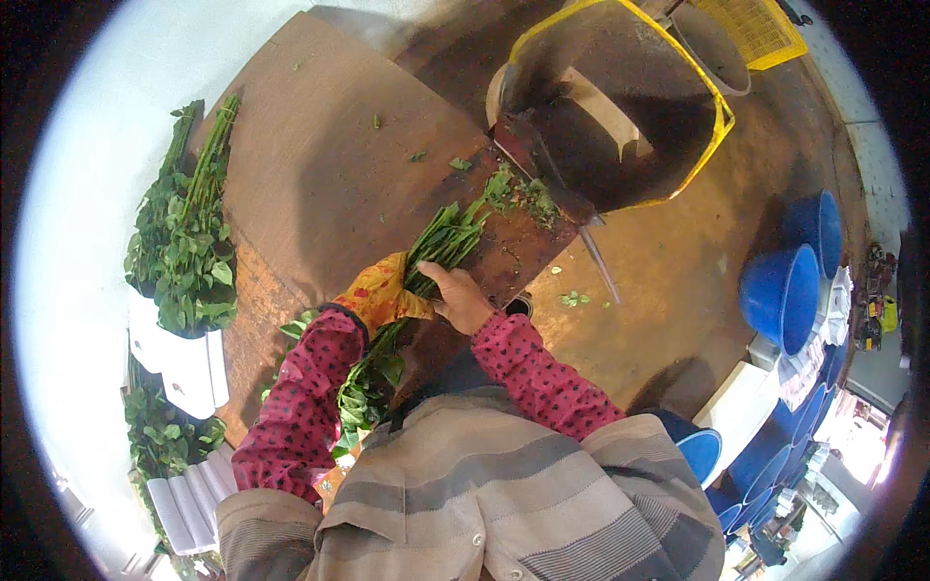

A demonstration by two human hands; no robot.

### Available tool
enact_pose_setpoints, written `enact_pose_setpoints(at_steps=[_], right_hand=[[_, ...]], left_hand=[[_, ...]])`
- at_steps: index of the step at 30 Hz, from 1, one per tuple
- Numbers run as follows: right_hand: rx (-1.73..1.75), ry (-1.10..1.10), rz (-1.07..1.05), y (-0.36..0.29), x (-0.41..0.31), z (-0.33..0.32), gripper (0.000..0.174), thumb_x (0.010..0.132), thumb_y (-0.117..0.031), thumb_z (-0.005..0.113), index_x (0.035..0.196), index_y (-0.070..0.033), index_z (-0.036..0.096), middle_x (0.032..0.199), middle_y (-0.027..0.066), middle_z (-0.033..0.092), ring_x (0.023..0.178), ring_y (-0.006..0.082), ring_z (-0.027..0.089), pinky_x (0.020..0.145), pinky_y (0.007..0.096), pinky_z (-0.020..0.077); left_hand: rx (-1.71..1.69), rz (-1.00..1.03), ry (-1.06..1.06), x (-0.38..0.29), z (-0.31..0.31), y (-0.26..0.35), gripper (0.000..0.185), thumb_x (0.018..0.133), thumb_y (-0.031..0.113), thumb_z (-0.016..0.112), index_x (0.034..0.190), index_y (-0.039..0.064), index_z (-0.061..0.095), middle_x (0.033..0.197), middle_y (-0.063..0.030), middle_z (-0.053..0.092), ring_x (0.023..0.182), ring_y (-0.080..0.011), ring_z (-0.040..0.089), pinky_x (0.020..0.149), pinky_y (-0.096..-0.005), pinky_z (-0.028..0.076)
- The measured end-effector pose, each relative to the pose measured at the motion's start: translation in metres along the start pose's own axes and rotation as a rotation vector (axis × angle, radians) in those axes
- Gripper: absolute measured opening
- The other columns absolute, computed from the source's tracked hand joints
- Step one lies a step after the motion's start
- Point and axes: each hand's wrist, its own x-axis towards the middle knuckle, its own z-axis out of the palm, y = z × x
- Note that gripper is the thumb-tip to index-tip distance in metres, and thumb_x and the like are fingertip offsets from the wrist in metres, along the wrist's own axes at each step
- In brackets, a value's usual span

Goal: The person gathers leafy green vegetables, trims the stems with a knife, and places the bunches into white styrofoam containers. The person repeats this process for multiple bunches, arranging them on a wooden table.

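Note:
A bundle of leafy green flower stems (449,234) lies across the table's edge in front of me, its cut ends pointing away. My left hand (379,292), in an orange patterned glove, is wrapped around the bundle. Bare-fingered, my right hand (465,296) closes on the same stems from the right, thumb on top. The leafy part (363,396) hangs back along my left forearm toward my body; the flower heads are mostly hidden by the sleeve. Leaf scraps and stem trimmings (536,202) lie just past the stem ends.
The brown table (269,160) carries wrapped bunches of stems (196,247) and rolled white packing sleeves (185,508) at left. A large yellow-rimmed bag (716,138) stands open beyond the table corner. Blue buckets (781,298) line the floor at right. A metal rod (601,265) juts from the table edge.

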Motion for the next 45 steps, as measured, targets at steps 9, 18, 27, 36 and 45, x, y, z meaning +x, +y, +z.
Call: enact_pose_setpoints(at_steps=[9,18,27,36,45], right_hand=[[0.690,0.131,0.412,-0.033,0.009,0.015,0.036,0.096,-0.033,0.065,0.119,-0.006,0.070,0.107,-0.0015,0.064,0.102,0.0124,0.056,0.087,0.0361,0.0484],[0.339,0.072,-0.070,0.018,0.011,0.007,0.036,0.096,-0.024,0.065,0.128,-0.007,0.063,0.121,0.0077,0.067,0.115,0.0200,0.062,0.104,0.0370,0.0482],[1.045,0.309,0.301,-0.047,0.022,0.021,0.034,0.094,-0.035,0.068,0.115,-0.008,0.064,0.107,0.0057,0.069,0.095,0.0235,0.068,0.085,0.0403,0.0565],[1.002,0.333,0.148,-0.084,-0.012,0.014,0.027,0.100,-0.027,0.061,0.114,-0.004,0.065,0.108,0.0070,0.069,0.102,0.0232,0.066,0.098,0.0386,0.0507],[0.954,0.395,0.112,-0.069,-0.029,0.006,0.031,0.100,-0.030,0.064,0.124,-0.010,0.063,0.118,0.0039,0.067,0.113,0.0182,0.062,0.099,0.0359,0.0477]], left_hand=[[0.243,-0.082,0.351,0.003,0.042,0.003,0.049,0.076,0.028,0.082,0.113,0.004,0.061,0.102,-0.0227,0.072,0.096,-0.0412,0.070,0.080,-0.0474,0.055],[0.295,-0.153,0.382,-0.030,0.030,0.055,0.038,0.082,0.028,0.070,0.114,0.010,0.062,0.103,-0.0236,0.072,0.098,-0.0442,0.069,0.083,-0.0525,0.056],[0.697,-0.025,0.638,-0.055,0.036,0.076,0.040,0.089,0.026,0.064,0.123,0.005,0.057,0.101,-0.0139,0.071,0.092,-0.0331,0.072,0.088,-0.0599,0.048],[0.405,0.094,0.763,-0.031,0.059,0.061,0.021,0.090,0.023,0.060,0.106,0.010,0.056,0.087,-0.0144,0.069,0.080,-0.0382,0.071,0.071,-0.0525,0.056],[0.315,0.181,0.628,-0.061,0.038,0.085,0.029,0.083,0.024,0.069,0.105,0.007,0.060,0.091,-0.0210,0.071,0.087,-0.0426,0.070,0.073,-0.0500,0.055]])
